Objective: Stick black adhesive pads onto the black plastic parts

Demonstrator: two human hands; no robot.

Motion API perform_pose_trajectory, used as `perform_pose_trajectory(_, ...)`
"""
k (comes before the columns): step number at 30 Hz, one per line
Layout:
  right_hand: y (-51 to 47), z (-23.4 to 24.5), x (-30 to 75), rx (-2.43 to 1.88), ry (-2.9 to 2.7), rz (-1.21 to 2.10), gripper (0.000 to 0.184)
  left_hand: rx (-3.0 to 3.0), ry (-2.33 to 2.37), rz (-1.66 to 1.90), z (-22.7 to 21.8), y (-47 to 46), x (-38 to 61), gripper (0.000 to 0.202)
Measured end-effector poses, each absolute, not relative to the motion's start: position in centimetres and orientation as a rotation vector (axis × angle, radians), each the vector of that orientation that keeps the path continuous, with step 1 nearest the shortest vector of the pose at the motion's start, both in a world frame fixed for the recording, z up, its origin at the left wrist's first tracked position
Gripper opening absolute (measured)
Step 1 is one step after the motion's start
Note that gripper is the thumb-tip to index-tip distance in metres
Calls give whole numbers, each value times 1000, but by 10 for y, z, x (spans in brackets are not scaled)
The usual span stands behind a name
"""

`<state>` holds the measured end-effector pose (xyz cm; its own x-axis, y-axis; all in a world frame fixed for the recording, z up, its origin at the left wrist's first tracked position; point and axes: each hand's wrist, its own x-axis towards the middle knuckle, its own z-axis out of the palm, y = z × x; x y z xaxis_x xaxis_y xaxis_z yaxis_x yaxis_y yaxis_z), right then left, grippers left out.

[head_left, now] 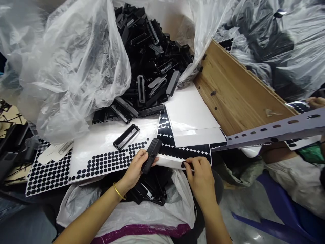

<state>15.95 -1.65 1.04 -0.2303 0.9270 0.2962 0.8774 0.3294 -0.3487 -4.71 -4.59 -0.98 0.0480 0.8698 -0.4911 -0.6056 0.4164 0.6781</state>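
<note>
My left hand (134,167), with a yellow bangle at the wrist, is closed around a long black plastic case (152,152) with a textured face. Thumb and forefinger of my right hand (201,179) pinch a black round sticker (183,164) at the near edge of a sticker sheet (165,162). Rows of black dots remain on that sheet farther in. Left of the case, a black rectangular frame (126,137) lies on a white sheet (101,137) over another sheet of black dots (50,173).
A heap of black plastic parts (152,51) spills from a clear plastic bag (83,61). Below my hands hangs an open white sack (175,203) holding black parts. A wooden board (228,91) and a perforated metal rail (274,127) stand on the right. Another person's hand (316,101) shows there.
</note>
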Motion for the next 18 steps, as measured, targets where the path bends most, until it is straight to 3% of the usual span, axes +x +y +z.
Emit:
perform_pose_trajectory(5, -14, 10, 146, -1489, -2329, 90, 18, 321, 1023, 1158, -12, -44, -47, 22)
perform_pose_trajectory(10, -21, 22, 111, -1353, -2032, 896, 14, 294, 937, 1152, -10, -44, -51, 15)
perform_pose_trajectory(13, -24, 23, 91, -1315, -1657, 1338, 16, 290, 841, 1152, -7, -48, -54, 20)
perform_pose_trajectory(18, -18, 20, 74, -1267, -1388, 1618, 19, 310, 810, 1152, -3, -53, -57, 28)
